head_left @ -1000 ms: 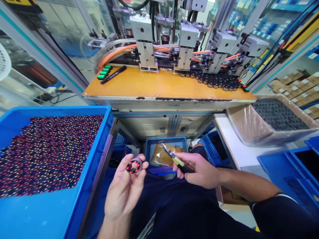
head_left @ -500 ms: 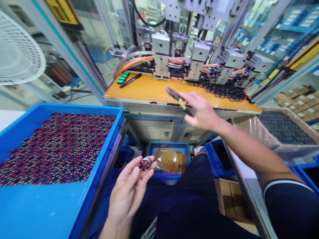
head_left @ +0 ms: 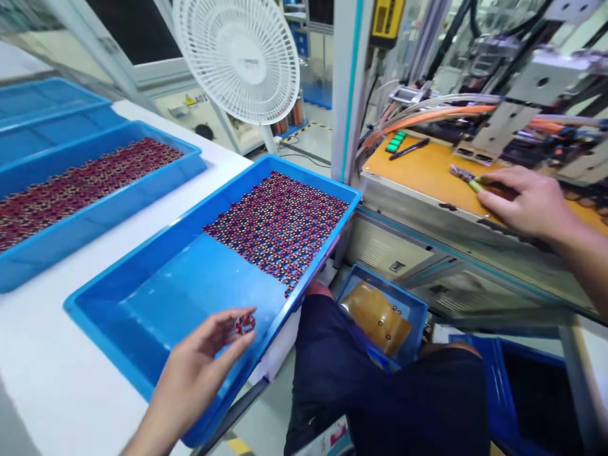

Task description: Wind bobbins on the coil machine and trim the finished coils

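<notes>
Over the near part of a blue tray (head_left: 199,247), my left hand (head_left: 202,361) holds a small ring-shaped part (head_left: 245,324) between thumb and fingers. The part is dark with red segments around an open middle. Rows of similar small red-and-dark parts (head_left: 285,221) cover the far part of this tray. My right hand (head_left: 532,199) is closed around the handles of a pair of pliers (head_left: 470,180) at the orange bench top (head_left: 418,180). Their grey jaws point left, and a yellow-green patch shows on the handle.
A white fan (head_left: 242,60) stands behind the tray. Another blue tray (head_left: 99,196) of similar parts lies left on the white table (head_left: 42,345). Machine fixtures (head_left: 498,126) rise behind the bench, near a black pen (head_left: 409,149). A blue bin (head_left: 418,310) sits below.
The view has swung left. My left hand has moved from over my lap to above the tray with the ring-shaped part. My right hand has lowered the pliers to the bench top.
</notes>
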Demonstrator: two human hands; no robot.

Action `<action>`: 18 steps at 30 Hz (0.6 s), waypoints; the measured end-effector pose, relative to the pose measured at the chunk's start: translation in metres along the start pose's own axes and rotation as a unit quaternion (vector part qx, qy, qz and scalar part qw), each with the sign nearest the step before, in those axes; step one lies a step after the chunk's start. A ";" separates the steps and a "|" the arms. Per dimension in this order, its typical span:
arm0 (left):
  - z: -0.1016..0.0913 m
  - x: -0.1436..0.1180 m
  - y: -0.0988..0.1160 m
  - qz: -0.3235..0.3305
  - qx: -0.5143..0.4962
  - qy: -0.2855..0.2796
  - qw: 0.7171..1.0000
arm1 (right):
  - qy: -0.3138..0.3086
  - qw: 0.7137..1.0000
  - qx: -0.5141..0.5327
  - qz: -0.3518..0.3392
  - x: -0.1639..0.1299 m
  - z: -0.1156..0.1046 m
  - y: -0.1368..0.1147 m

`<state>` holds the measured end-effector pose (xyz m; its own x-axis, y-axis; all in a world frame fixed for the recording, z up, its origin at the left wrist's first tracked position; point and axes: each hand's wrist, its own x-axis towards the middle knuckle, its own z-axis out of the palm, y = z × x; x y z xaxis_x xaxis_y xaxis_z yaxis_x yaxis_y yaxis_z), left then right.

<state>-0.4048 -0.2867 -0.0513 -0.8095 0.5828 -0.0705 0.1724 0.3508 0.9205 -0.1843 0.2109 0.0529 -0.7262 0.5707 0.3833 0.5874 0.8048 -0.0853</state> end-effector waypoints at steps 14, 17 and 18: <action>0.034 0.076 -0.044 0.074 0.205 -0.146 0.965 | 0.145 0.988 -0.040 -0.034 0.007 0.008 -0.016; 0.038 0.075 -0.044 0.085 0.221 -0.133 0.962 | 0.162 0.980 -0.040 -0.111 -0.024 -0.004 -0.023; 0.039 0.075 -0.045 0.088 0.229 -0.126 0.961 | 0.161 0.979 -0.045 -0.118 -0.036 -0.010 -0.023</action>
<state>-0.4511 -0.2303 -0.1125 -0.5932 0.8018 -0.0721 0.5702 0.4817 0.6655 -0.1678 0.1702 0.0498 -0.7038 0.2789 0.6534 0.4569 0.8819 0.1158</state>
